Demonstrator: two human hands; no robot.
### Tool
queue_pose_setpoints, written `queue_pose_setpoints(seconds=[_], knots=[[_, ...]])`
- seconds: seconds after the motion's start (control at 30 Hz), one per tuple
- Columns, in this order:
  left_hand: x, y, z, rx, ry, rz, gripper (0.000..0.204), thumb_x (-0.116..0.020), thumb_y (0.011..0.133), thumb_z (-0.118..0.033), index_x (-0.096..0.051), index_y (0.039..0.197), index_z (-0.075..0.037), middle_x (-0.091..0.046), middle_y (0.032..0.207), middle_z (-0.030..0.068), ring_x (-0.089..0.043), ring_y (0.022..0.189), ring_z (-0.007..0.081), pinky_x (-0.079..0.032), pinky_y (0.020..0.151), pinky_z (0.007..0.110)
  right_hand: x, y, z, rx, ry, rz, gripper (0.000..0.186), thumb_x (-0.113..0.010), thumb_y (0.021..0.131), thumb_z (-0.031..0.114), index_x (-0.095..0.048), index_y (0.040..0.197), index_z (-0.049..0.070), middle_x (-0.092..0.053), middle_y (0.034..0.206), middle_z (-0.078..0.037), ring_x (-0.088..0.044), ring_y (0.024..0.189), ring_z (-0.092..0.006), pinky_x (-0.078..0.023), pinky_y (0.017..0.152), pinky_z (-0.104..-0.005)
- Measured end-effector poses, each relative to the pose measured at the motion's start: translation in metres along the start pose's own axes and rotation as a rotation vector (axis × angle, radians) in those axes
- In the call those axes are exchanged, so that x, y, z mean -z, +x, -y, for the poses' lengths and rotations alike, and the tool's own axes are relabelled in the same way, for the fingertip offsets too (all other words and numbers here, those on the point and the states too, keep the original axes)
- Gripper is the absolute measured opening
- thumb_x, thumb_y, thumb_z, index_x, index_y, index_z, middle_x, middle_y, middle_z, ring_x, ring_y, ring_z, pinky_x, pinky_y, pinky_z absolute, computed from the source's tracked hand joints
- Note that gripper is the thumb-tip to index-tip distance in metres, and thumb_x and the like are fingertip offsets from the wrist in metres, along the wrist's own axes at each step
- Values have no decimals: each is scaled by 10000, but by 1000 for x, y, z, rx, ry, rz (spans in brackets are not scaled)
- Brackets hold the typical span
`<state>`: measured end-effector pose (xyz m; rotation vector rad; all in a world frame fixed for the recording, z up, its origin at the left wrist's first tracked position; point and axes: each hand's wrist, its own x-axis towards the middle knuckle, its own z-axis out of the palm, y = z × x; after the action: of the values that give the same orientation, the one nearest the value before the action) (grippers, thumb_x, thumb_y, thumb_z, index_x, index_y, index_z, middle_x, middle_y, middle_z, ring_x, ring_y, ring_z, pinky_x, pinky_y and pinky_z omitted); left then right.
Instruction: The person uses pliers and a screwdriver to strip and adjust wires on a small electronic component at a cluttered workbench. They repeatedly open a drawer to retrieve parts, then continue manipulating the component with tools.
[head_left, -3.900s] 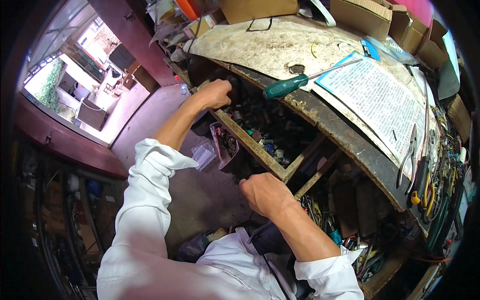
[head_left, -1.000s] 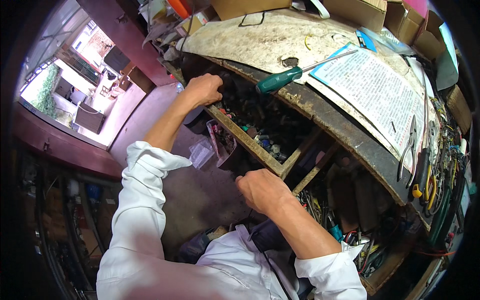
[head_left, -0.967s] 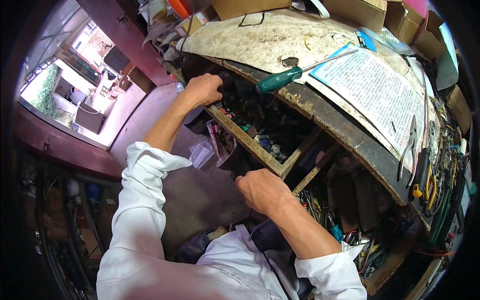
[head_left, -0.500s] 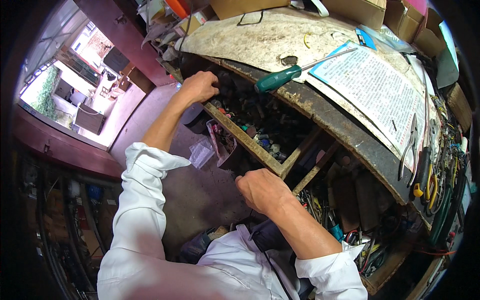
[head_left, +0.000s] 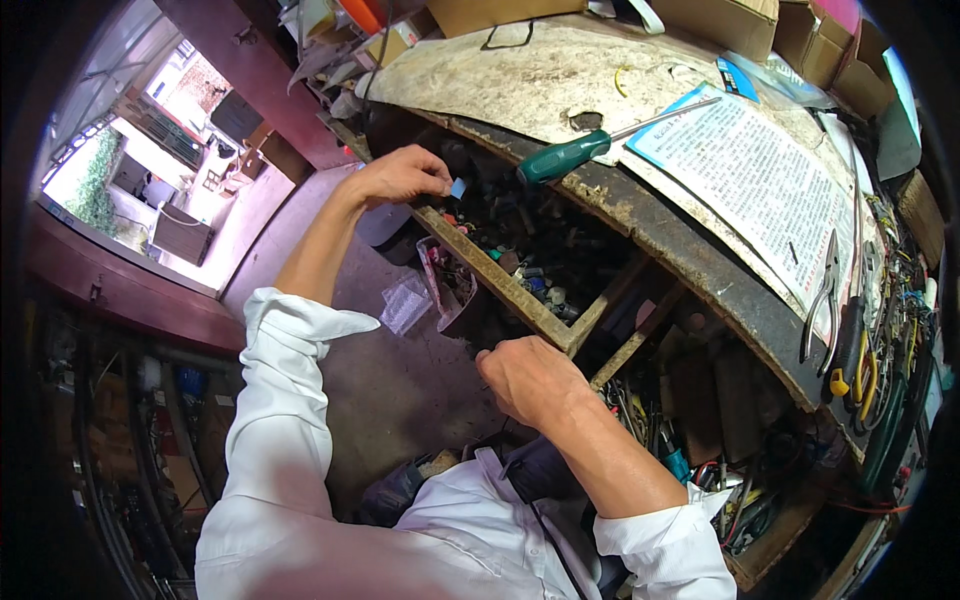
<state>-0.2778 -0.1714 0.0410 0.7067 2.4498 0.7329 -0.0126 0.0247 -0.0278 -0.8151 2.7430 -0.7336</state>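
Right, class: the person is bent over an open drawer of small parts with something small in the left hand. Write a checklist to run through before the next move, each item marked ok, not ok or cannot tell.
1. Left hand has the small blue piece pinched at its fingertips: ok.
2. Open drawer is pulled out with its contents in view: ok.
3. Right hand is empty: cannot tell, its fingers curl out of sight.
4. Green-handled screwdriver lies securely on the bench top: not ok, it sits right at the edge above the drawer.
5. Pliers lie on the bench at the person's right: ok.
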Motion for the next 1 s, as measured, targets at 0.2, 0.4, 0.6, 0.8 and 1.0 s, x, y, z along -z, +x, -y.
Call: queue_pose_setpoints(seconds=[0.2, 0.4, 0.6, 0.8, 1.0], knots=[[0, -6, -14, 138, -147, 59, 195, -721, 837, -199, -715, 849, -4, -626, 716, -14, -524, 614, 98, -396, 542, 300, 4, 1, 0, 7, 0, 17, 107, -627, 807, 32, -686, 878, -23, -709, 809, -212, -711, 836, -412, -584, 729, -472], [-7, 9, 6, 15, 436, -359, 293, -746, 779, -251, -711, 854, 29, -703, 773, 151, -669, 690, 229, -506, 648, 375, 1, 1, -1, 1, 18, 14, 113, -640, 784, 26, -680, 879, -22, -709, 807, -212, -710, 836, -414, -585, 726, -472], [-20, 10, -7, -50, 579, -142, 386, -824, 741, -316, -718, 913, 13, -718, 901, 224, -703, 839, 372, -544, 736, 446, 3, 0, 0, -13, 33, 16, 117, -644, 785, 30, -679, 884, -22, -709, 821, -216, -710, 842, -415, -588, 736, -476], [-23, 12, -21, 112, 862, -194, 306, -762, 777, -261, -720, 969, -27, -729, 965, 221, -699, 967, 417, -559, 823, 508, -1, -1, -1, -3, 78, -42, 111, -643, 787, 26, -679, 881, -22, -709, 820, -218, -709, 842, -420, -589, 729, -475], [-25, 10, -10, -100, 852, -328, 253, -723, 784, -215, -723, 955, -29, -726, 949, 214, -699, 926, 416, -563, 795, 510, 3, 0, 0, -18, 65, 23, 95, -633, 793, 16, -679, 862, -29, -705, 818, -227, -711, 835, -417, -590, 731, -474]])
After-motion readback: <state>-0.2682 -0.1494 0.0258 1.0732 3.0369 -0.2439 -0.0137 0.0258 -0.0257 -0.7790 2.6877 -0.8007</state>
